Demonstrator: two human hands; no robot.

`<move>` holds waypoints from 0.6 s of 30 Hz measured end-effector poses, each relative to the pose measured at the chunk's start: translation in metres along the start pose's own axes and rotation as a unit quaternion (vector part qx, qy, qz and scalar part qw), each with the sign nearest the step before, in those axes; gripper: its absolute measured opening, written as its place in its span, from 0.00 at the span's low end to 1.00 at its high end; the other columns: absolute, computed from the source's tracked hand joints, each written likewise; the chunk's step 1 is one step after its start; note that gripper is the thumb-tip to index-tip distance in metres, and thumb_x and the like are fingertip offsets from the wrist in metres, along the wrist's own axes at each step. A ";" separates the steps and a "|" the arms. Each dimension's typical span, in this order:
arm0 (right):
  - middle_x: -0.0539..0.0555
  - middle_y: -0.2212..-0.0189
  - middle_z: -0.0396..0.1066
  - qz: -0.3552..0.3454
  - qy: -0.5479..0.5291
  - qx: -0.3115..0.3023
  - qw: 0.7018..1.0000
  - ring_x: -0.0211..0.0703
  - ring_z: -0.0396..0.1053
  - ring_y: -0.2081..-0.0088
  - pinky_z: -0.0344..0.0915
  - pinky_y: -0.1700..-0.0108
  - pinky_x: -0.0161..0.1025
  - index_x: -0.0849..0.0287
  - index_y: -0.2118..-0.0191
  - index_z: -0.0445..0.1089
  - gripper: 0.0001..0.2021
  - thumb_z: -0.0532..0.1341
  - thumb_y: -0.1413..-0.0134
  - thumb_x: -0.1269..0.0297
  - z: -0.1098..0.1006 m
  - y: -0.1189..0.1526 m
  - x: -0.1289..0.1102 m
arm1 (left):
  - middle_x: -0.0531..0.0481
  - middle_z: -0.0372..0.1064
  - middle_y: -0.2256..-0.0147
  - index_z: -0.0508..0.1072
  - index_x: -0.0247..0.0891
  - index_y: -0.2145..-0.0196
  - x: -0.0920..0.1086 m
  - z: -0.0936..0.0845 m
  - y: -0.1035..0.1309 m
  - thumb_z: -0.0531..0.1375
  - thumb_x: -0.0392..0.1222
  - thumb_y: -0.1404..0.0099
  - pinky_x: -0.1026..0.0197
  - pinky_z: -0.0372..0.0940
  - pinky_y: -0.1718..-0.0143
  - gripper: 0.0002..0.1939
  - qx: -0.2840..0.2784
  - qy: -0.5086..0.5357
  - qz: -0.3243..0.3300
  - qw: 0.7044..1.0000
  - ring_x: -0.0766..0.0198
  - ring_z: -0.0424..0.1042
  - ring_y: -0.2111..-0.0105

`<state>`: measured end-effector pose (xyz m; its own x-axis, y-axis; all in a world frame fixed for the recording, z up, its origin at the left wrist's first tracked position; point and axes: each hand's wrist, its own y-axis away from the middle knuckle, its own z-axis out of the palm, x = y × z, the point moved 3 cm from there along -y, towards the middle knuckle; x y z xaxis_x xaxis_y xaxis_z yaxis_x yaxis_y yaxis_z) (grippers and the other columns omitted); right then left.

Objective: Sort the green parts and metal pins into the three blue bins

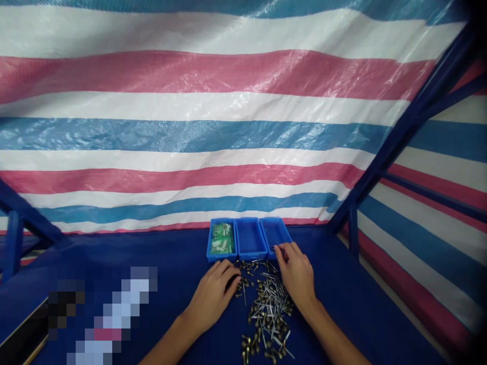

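My left hand [217, 291] rests at the left edge of the scattered metal pieces, its fingers curled near small brass-coloured parts [243, 288]; whether it holds one is hidden. My right hand [294, 268] is at the front edge of the right blue bin [274, 232], thumb and forefinger pinched together on a thin metal piece [272, 248]. Between my forearms lies a loose pile of silvery pins [272, 299] with brass-coloured pieces among them. The middle blue bin [251, 238] shows its bare bottom. Green and white packets [222, 238] lie in the left blue bin [209, 248].
A dark blue table [160, 268] carries everything. Behind it hangs a striped plastic sheet [190, 106], with blue frame bars [388, 137] at the right. A long dark object [26, 329] and a blurred-out pale patch [125, 304] are at the lower left.
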<state>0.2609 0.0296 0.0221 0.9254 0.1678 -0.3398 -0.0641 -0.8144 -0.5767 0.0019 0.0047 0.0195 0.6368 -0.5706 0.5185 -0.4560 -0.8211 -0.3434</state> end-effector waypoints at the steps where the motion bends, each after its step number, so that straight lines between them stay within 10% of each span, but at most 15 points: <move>1: 0.54 0.64 0.75 0.000 -0.003 0.001 1.000 0.48 0.71 0.67 0.60 0.61 0.44 0.54 0.60 0.73 0.18 0.51 0.21 0.54 0.000 0.000 0.000 | 0.48 0.74 0.53 0.77 0.46 0.50 0.000 0.000 0.000 0.55 0.40 0.19 0.49 0.71 0.45 0.10 -0.001 0.000 0.000 1.000 0.54 0.75 0.52; 6: 0.54 0.64 0.74 -0.050 -0.075 -0.005 0.996 0.49 0.73 0.63 0.65 0.58 0.44 0.54 0.56 0.74 0.13 0.54 0.22 0.58 -0.002 0.000 -0.012 | 0.48 0.74 0.53 0.77 0.46 0.49 0.000 0.000 0.000 0.55 0.41 0.18 0.49 0.71 0.45 0.10 0.006 0.001 0.005 1.000 0.54 0.75 0.52; 12: 0.55 0.58 0.76 -0.189 -0.162 -0.161 0.955 0.51 0.74 0.55 0.70 0.52 0.45 0.53 0.49 0.75 0.07 0.60 0.25 0.61 -0.006 0.010 -0.042 | 0.48 0.74 0.53 0.76 0.47 0.49 0.000 0.000 -0.001 0.56 0.40 0.19 0.50 0.72 0.47 0.09 0.010 0.001 0.001 1.000 0.53 0.75 0.52; 18: 0.57 0.48 0.74 -0.212 -0.165 -0.264 0.926 0.57 0.71 0.47 0.72 0.43 0.53 0.50 0.35 0.68 0.26 0.71 0.35 0.57 -0.008 0.013 -0.051 | 0.48 0.74 0.52 0.74 0.47 0.48 0.000 -0.001 0.000 0.57 0.39 0.20 0.50 0.71 0.47 0.08 0.012 0.004 -0.011 1.000 0.53 0.75 0.52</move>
<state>0.2162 0.0060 0.0378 0.6550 0.6253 -0.4242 0.5518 -0.7794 -0.2968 0.0018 0.0049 0.0203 0.6418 -0.5529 0.5315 -0.4277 -0.8333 -0.3503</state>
